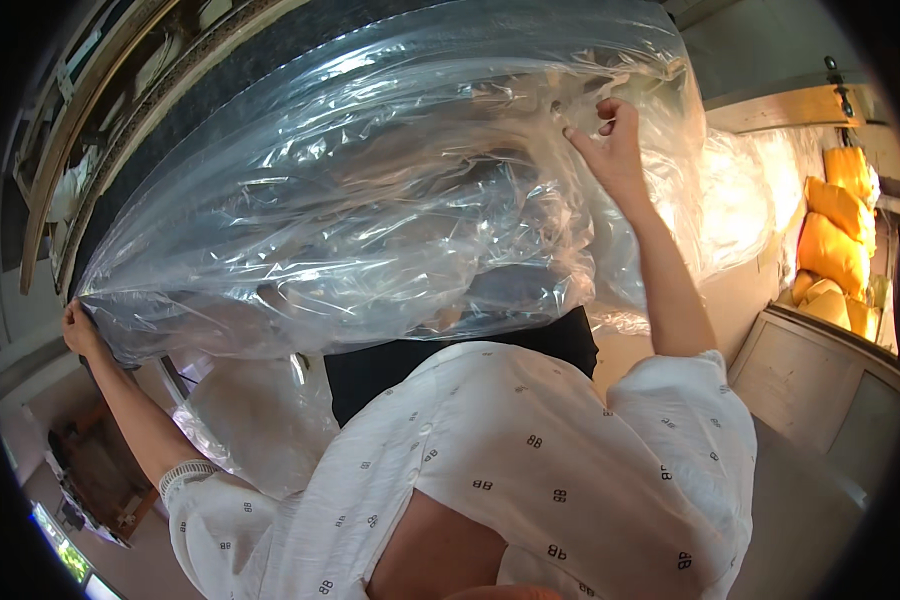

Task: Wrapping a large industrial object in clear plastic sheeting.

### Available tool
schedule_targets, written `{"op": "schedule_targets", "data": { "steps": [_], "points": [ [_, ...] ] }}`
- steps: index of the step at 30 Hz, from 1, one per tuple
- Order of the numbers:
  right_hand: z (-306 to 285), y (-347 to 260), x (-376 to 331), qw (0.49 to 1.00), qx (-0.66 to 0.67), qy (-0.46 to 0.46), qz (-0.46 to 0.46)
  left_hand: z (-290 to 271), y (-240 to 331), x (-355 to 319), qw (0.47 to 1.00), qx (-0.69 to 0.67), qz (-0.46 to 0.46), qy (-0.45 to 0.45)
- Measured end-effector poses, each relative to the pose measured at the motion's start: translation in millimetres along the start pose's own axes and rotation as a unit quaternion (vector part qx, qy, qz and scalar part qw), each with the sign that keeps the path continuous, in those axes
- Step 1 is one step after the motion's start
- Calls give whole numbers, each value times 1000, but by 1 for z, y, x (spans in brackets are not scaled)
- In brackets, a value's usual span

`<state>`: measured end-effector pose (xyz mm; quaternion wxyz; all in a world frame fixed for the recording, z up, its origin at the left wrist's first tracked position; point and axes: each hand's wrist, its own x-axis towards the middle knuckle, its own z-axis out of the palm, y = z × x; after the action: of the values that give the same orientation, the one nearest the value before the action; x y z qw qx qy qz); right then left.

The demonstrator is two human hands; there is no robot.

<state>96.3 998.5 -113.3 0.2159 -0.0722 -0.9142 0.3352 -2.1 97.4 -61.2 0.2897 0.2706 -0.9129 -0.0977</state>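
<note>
A large, clear plastic sheet (pixel 370 210) spreads in shiny wrinkles over a dark surface (pixel 185 125) in front of me. At the far left my left hand (pixel 78 328) is closed on the sheet's gathered edge, and folds fan out from that grip. My right hand (pixel 615 150) is over the sheet's right part, its fingers loosely bent and the thumb apart from them. Nothing shows between those fingers. Beneath the plastic, the shapes are blurred by glare and creases.
More clear plastic (pixel 745 200) continues to the right, brightly lit. Yellow bundles (pixel 835 245) are stacked beyond it, above a pale panelled cabinet (pixel 805 370). Curved wooden edges (pixel 80 120) run along the upper left. Below left, more plastic (pixel 260 415) hangs near a brown wooden piece (pixel 100 470).
</note>
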Motion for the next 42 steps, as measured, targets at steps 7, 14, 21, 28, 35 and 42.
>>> {"op": "schedule_targets", "data": {
  "steps": [7,14,21,28,35,42],
  "points": [
    [10,10,-19,992,102,61,42,1,5,-3,998,29,-38,35],
    [-78,-27,69,989,23,137,-41,2,-11,1,997,-53,-31,42],
    [-67,-25,132,989,-151,9,1,-24,-28,-5,941,-316,-122,-18],
    [-64,1,150,996,-27,-43,-77,-146,-65,-41,871,-424,-200,-145],
    [-65,17,159,982,30,-126,-139,-173,-142,-94,823,-467,-222,-234],
    [-87,-22,225,968,219,-62,-101,-137,-110,-61,756,-602,-237,-101]
  ]
}}
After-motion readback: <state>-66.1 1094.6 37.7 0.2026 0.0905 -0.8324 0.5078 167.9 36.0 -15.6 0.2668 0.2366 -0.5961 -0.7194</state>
